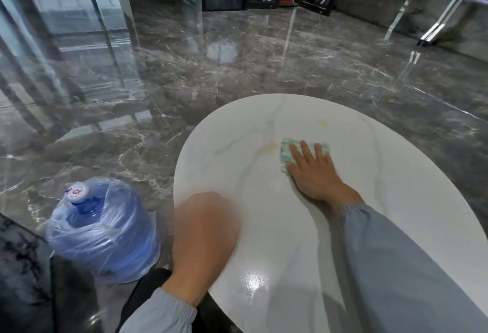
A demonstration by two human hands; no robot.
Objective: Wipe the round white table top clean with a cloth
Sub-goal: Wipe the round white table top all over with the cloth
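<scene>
The round white table top [264, 240] is glossy, with faint grey veins running across it and a bright glare patch near its near edge. Two pale yellowish stains show on it: one [270, 147] lies just left of the cloth, almost touching it, and a fainter one [322, 123] sits beyond the cloth, toward the far edge.

The cloth [286, 153] is a small folded piece, white with green markings, lying flat on the table a little beyond its centre. The right hand [313, 171] rests palm down on it, fingers straight and slightly spread, pressing it against the surface; the cloth's left side and far corner stick out from under the fingers. A grey sleeve [396, 266] with a gathered cuff covers the forearm, which reaches in from the near right edge.

The left hand [206, 229] sits at the table's left edge, its back turned upward. It is blurred and its fingers are out of sight, possibly curled down over the rim, so I cannot tell whether it grips the edge or only leans there.

On the dark veined marble floor [184, 68], just left of the table, stands a blue water bottle [103, 229] wrapped in a clear plastic bag.
</scene>
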